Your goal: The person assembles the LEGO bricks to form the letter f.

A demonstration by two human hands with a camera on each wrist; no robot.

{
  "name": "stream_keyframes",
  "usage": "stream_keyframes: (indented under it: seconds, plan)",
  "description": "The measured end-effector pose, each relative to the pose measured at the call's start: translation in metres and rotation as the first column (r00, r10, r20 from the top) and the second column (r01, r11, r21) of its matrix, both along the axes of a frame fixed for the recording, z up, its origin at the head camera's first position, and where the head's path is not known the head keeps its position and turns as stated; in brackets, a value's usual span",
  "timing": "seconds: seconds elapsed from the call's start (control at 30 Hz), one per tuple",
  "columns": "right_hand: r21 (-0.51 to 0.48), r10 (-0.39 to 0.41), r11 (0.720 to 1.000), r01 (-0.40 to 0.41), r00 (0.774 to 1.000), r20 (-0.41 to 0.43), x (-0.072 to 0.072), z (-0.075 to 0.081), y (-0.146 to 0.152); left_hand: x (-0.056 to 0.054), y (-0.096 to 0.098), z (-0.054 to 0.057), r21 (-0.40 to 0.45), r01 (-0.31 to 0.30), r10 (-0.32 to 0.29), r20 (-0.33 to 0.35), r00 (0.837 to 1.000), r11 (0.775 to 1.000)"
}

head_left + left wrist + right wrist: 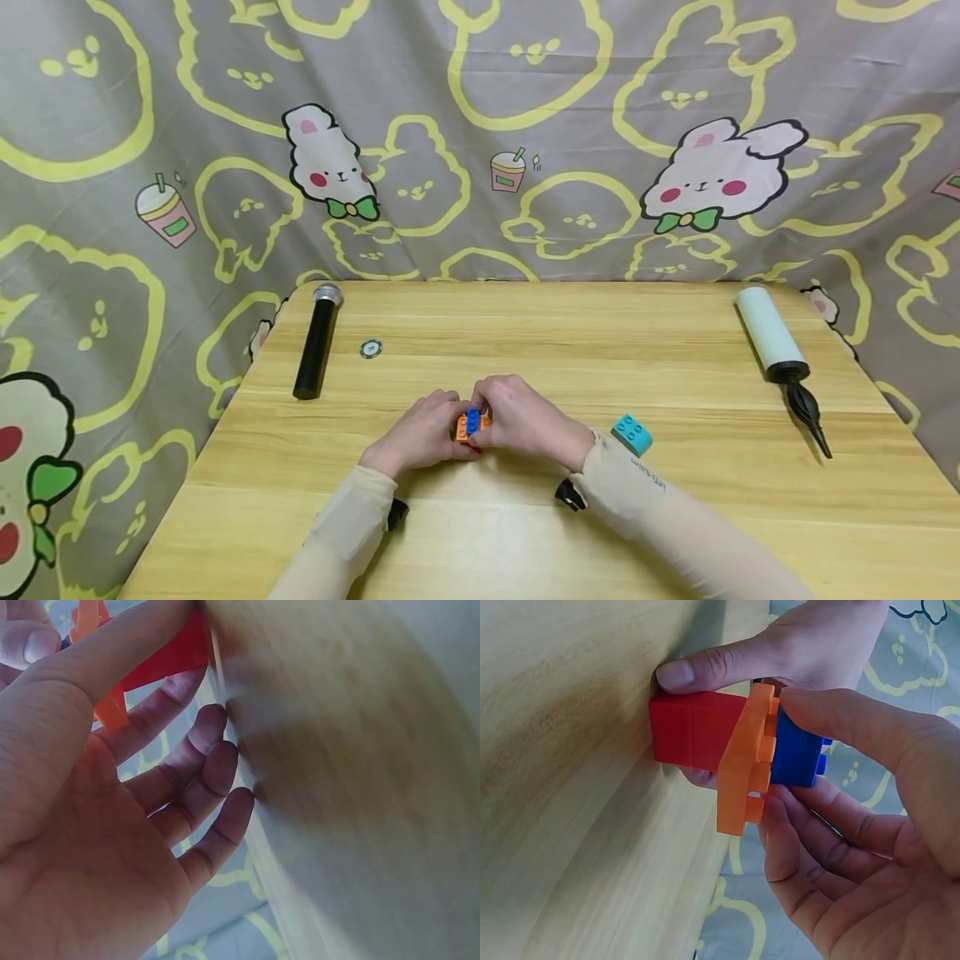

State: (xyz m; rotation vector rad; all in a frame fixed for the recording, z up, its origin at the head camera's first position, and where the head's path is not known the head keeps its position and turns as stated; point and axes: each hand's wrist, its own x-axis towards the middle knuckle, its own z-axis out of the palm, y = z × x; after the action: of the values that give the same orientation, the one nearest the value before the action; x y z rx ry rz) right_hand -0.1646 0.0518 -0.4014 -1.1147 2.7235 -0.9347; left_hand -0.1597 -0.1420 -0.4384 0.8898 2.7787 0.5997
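Note:
Between the two hands stands a small stack of toy building bricks at the middle of the table. Its lower part is made of red bricks (694, 731), with a flat orange brick (739, 776) across them. A blue brick (795, 754) sits against the orange brick's studs; whether it is fully seated I cannot tell. My left hand (423, 429) grips the red bricks between thumb and index finger, its other fingers loosely curved near the tabletop. With thumb and fingers, my right hand (521, 421) pinches the blue brick. In the head view the fingers hide most of the red.
A teal brick (632, 434) lies to the right of my right hand. Farther right is a white hand pump (770, 333) with a black nozzle. On the left are a black microphone (316, 346) and a round chip (371, 348). A patterned curtain (480, 150) hangs behind the table.

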Motion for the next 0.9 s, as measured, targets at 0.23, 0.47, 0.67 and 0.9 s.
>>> stream_keyframes:
  seconds: [0.23,0.47,0.67,0.9]
  plan:
    - [0.003,0.007,1.0,-0.007,1.0,0.004,-0.0001,0.0003,0.0009,-0.0007,0.0003,-0.0004,0.0,0.005,-0.005,0.002,1.0,1.0]
    - [0.002,0.01,1.0,-0.01,1.0,0.021,-0.0014,0.0014,0.0018,-0.0013,0.0005,-0.0005,0.006,0.003,-0.003,-0.005,1.0,1.0]
    - [0.015,-0.002,1.0,0.001,0.999,0.043,-0.0032,0.0002,0.0022,-0.0016,0.0006,-0.0008,0.012,0.003,-0.003,0.0,1.0,1.0]
    - [0.018,-0.001,1.0,0.0,0.999,0.054,-0.0036,0.0012,0.0027,-0.0021,0.0011,-0.0006,0.014,0.005,-0.005,-0.002,1.0,1.0]
